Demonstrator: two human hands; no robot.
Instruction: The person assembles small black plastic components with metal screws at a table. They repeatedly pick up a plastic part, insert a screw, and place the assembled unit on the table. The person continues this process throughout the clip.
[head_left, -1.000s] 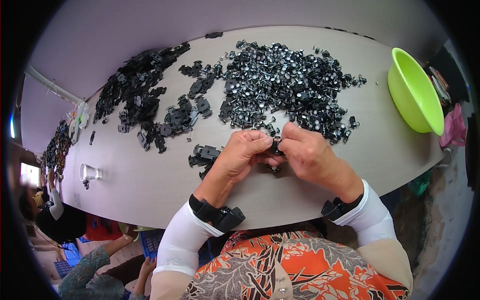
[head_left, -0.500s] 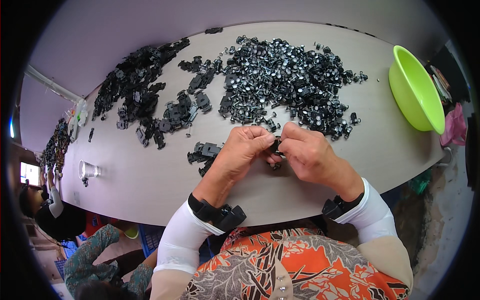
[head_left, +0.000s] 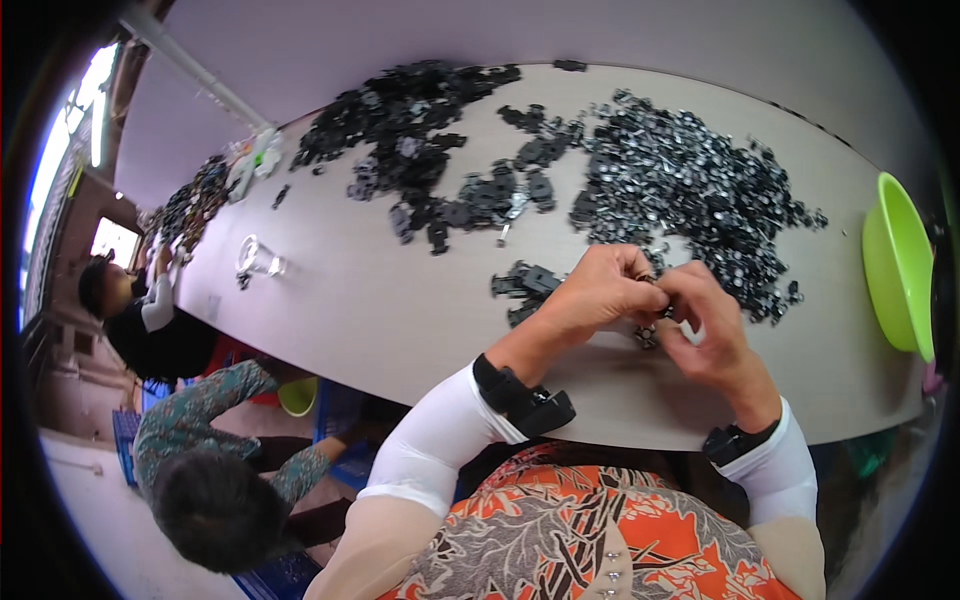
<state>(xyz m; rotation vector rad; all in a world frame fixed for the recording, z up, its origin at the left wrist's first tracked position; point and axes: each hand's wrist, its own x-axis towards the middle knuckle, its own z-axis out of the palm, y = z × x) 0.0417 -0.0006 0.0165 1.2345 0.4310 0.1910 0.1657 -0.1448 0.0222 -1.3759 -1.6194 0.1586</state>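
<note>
My left hand [head_left: 612, 292] is closed, its thumb and fingers pinching a small dark part [head_left: 646, 337] with a shiny round face. Beside it, the thumb and forefinger of my right hand [head_left: 712, 322] meet at the same spot; my fingers hide most of what they grip. Just beyond my hands spreads a big heap of small black parts with shiny metal pins [head_left: 665, 165]. Close to my left wrist lies a little group of flat black plastic pieces [head_left: 530, 285].
A larger pile of black plastic pieces [head_left: 400, 110] is at the far left. A clear cup [head_left: 262, 257] lies on the table [head_left: 370, 310]. The green basin [head_left: 897, 265] is at the right edge. Two people, one in a patterned shirt [head_left: 190, 410], are at the left.
The view has swung left, so the table's things sit farther right and more of both people shows. My right thumb and forefinger are spread wider around the small part.
</note>
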